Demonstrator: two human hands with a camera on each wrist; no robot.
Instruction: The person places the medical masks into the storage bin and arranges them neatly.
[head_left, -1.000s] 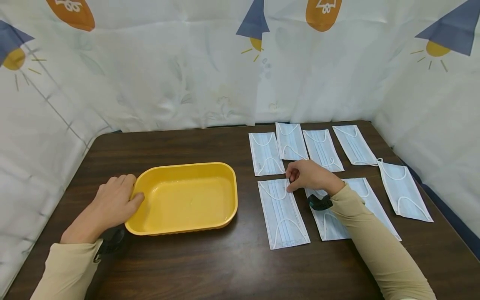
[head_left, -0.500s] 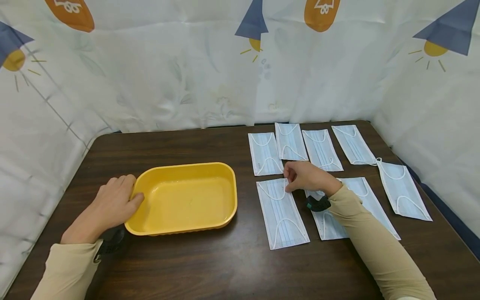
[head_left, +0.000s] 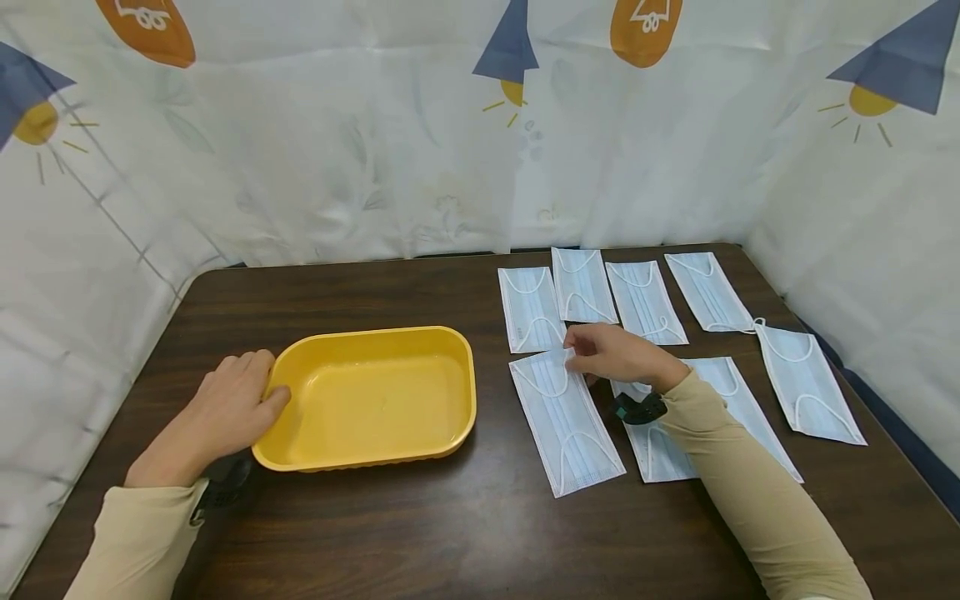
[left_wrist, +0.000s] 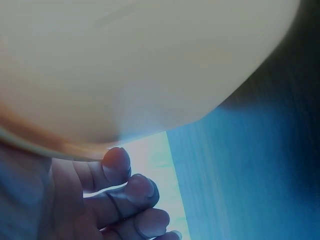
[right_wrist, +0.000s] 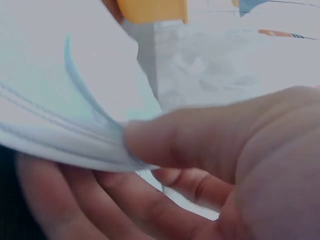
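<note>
The left grip [head_left: 225, 408] holds a yellow tray [head_left: 367, 400] by one end; the right grip [head_left: 618, 354] pinches a face mask [head_left: 573, 429].

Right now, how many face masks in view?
8. Far row, left to right: first mask, second mask, third mask, fourth mask; right-edge mask; near-left mask, pinched by the right hand; left mask, right mask, partly behind the right forearm. Others may be hidden.
</note>
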